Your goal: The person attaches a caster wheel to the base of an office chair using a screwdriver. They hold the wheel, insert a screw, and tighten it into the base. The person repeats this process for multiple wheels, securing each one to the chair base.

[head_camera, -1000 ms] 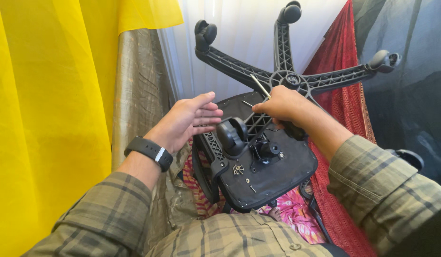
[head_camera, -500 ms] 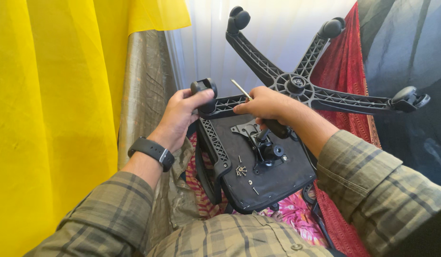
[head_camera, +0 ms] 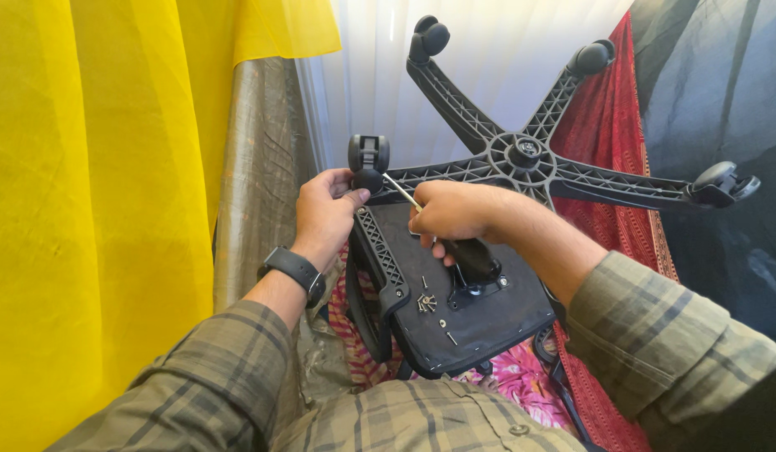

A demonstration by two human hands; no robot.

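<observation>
A left hand (head_camera: pixel 325 216) grips a caster arm of the black five-armed plastic chair base (head_camera: pixel 522 159), steadying it above the overturned black seat (head_camera: pixel 480 314), while the right hand (head_camera: pixel 451 213) closes around a thin metal rod (head_camera: pixel 400 191).

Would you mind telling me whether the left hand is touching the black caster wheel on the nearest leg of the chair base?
Touching. The head view shows the left hand with its thumb pressed against the underside of the caster wheel, no gap between them.

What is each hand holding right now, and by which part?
The left hand grips the chair base at the caster end of one leg. The right hand holds a screwdriver around its black handle.
</observation>
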